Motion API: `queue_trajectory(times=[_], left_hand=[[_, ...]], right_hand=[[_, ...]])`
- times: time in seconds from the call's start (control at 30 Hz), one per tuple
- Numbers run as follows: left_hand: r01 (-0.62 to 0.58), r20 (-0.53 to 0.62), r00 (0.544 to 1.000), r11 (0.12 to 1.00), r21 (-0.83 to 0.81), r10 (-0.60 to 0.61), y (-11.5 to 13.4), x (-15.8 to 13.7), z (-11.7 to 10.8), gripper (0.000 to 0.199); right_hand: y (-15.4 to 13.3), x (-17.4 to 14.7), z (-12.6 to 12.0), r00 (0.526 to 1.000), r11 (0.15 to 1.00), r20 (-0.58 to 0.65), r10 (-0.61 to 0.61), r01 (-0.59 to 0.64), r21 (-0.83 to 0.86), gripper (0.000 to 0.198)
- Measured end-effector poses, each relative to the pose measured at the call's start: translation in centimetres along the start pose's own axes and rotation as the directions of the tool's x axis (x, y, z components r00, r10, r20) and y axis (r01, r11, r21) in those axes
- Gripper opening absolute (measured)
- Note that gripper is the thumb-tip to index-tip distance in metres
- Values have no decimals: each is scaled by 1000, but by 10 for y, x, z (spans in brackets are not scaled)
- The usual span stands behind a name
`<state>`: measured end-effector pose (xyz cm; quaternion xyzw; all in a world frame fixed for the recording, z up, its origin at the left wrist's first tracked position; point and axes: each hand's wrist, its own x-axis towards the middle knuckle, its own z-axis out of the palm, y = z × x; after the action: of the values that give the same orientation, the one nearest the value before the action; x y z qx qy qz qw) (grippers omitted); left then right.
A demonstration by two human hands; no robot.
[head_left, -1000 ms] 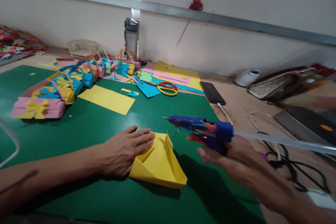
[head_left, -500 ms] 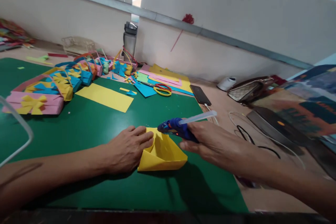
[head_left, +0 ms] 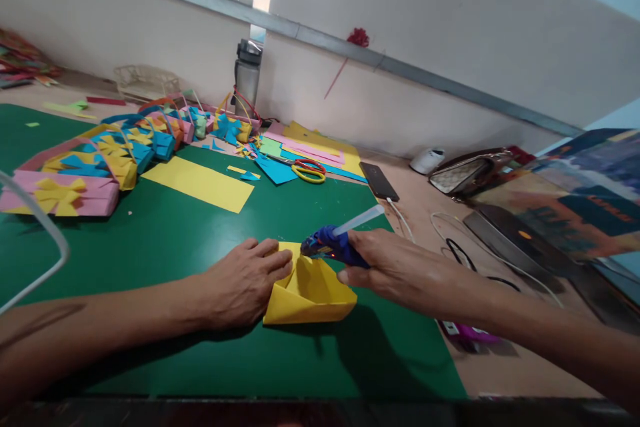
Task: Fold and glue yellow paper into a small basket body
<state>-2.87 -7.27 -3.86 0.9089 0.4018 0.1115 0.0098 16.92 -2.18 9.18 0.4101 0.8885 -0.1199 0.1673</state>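
A folded yellow paper box rests on the green mat with its top open. Pressed over its left side is my left hand, fingers bent onto the paper and thumb hidden. My right hand is wrapped around a blue hot glue gun, whose small red light is lit. A clear glue stick sticks out of the gun's back. The gun's nozzle points left, at the box's far edge beside my left fingers; whether it touches the paper I cannot tell.
Several decorated paper baskets stand at the left. Behind the box lie a yellow sheet, scissors and stacked coloured paper. A bottle stands by the wall. A phone, cables and a bag lie to the right.
The glue gun has tilted, its back end and glue stick swinging left, and my right hand has shifted slightly left with it. My left hand and the box stay nearly the same.
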Motion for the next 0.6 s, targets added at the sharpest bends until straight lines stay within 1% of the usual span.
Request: queue_trajectory(times=[0.1, 0.3, 0.47, 0.6], left_hand=[[-5, 4, 1000, 1000, 1, 5, 0, 0, -1, 36], [-5, -2, 1000, 1000, -2, 5, 0, 0, -1, 33], [-3, 12, 1000, 1000, -6, 3, 1, 1, -2, 32], [3, 22, 1000, 1000, -10, -3, 1, 1, -2, 33]], right_hand=[[1, -3, 2, 1000, 1000, 21, 11, -11, 11, 11], [0, 6, 1, 1000, 1000, -11, 11, -11, 13, 11], [3, 6, 1, 999, 999, 15, 45, -45, 11, 13], [5, 2, 5, 998, 999, 40, 42, -42, 21, 12]])
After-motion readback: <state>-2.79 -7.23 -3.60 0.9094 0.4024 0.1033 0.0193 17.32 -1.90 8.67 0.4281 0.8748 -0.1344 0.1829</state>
